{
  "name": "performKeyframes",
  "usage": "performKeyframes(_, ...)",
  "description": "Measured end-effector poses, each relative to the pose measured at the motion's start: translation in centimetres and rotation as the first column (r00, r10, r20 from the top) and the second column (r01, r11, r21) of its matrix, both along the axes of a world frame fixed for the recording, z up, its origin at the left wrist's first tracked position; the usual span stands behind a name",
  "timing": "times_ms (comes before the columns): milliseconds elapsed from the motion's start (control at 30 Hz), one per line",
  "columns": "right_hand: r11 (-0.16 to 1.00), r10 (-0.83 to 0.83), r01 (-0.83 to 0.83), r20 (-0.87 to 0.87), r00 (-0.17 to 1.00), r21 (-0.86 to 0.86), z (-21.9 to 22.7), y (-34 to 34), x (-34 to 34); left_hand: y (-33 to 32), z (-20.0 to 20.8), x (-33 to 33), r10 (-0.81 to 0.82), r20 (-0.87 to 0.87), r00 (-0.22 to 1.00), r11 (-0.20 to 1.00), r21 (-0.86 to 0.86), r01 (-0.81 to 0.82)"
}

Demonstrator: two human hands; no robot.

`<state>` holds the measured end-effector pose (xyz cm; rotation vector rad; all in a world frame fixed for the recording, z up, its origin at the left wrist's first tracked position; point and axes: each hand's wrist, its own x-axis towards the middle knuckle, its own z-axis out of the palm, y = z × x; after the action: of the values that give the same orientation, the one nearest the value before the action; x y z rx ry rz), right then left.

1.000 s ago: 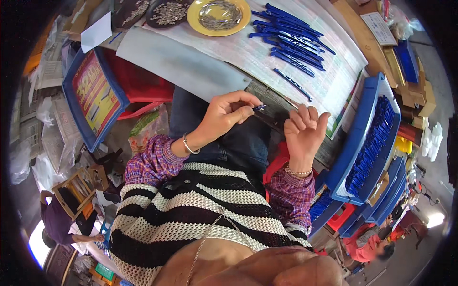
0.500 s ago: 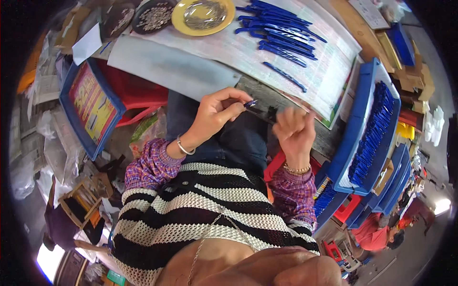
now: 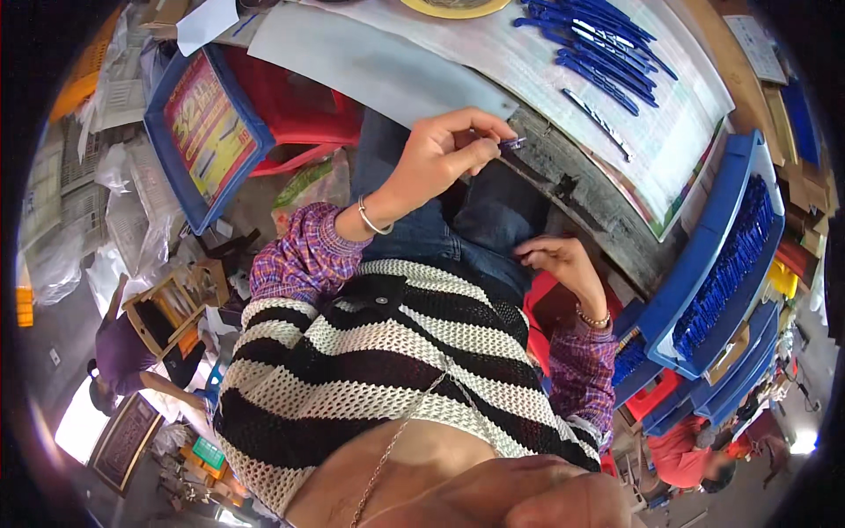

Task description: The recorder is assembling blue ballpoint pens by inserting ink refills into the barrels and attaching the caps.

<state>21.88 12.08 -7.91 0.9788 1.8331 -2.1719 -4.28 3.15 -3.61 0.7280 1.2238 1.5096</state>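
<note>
Pinching a small dark piece (image 3: pixel 512 143) between thumb and fingertips, the left hand (image 3: pixel 440 163) hangs just off the near edge of the surface (image 3: pixel 607 207), its other fingers curled; from here I cannot make out the piece's full shape. The right hand (image 3: pixel 563 260) sits lower, near the jeans (image 3: pixel 506 216), fingers loosely bent and thumb side up, with nothing visible in its grasp. I cannot tell whether it touches the cloth.

Outward from there, I see bare dark wood along the near edge, then a pale sheet (image 3: pixel 528 70) covering the surface. A single clip (image 3: pixel 598 123), blue, lies on it between that edge and the pile (image 3: pixel 607 57) of blue clips. To the left, a grey board (image 3: pixel 370 66) lies along the near edge; a yellow dish (image 3: pixel 440 12) shows only partly at the top of the view.

Beside the right edge stands a blue tray (image 3: pixel 651 326) holding a thick heap (image 3: pixel 722 264) of similar blue pieces.

As for progress, I judge the work partway: one piece is in hand, and the lone clip and pile remain on the sheet. Whether pile or heap counts as finished, I cannot tell.
</note>
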Motion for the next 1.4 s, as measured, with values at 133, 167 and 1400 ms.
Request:
performKeyframes(133,0.969,0.246,-0.246,-0.025,0.969,-0.007,-0.8,0.7,-1.1,0.2,0.1,-0.3,-0.004,-0.041,0.999,0.999,0.045,0.005)
performKeyframes(167,0.954,0.294,-0.293,-0.003,0.956,-0.059,-0.9,1.1,-1.6,0.2,0.2,-0.4,-0.011,-0.038,0.999,0.999,0.041,0.013)
performKeyframes(1400,0.896,0.326,-0.294,0.042,0.945,-0.332,-1.9,1.9,-4.8,4.8,-0.5,-6.6,0.149,-0.987,0.069,0.939,0.162,0.302)
